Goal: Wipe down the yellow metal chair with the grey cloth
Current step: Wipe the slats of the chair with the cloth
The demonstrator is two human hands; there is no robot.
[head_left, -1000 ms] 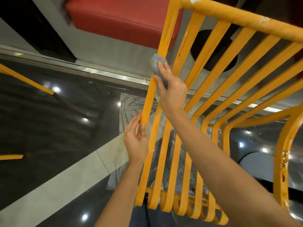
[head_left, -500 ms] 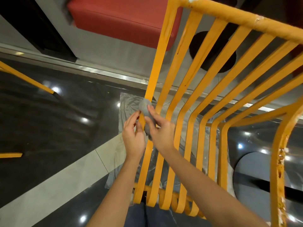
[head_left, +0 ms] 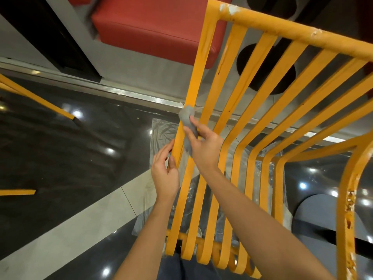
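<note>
The yellow metal chair [head_left: 240, 81] is tipped towards me, its slats running from the top rail down to my lap. Paint is chipped on the rail and on the right arm. My right hand [head_left: 203, 147] pinches the grey cloth [head_left: 187, 126] around the leftmost slat, at about its mid height. Just below it, my left hand [head_left: 164, 174] holds the same slat, fingers on its left edge and thumb on its face.
A red cushioned seat [head_left: 153, 27] stands beyond the chair. A clear plastic sheet [head_left: 161, 130] lies on the glossy dark floor under the chair. Yellow parts of another chair [head_left: 36, 98] reach in at the left. A round black base [head_left: 266, 69] shows through the slats.
My right hand slid the cloth down the leftmost slat to just above my left hand, then back up a little. My left hand stayed on the slat.
</note>
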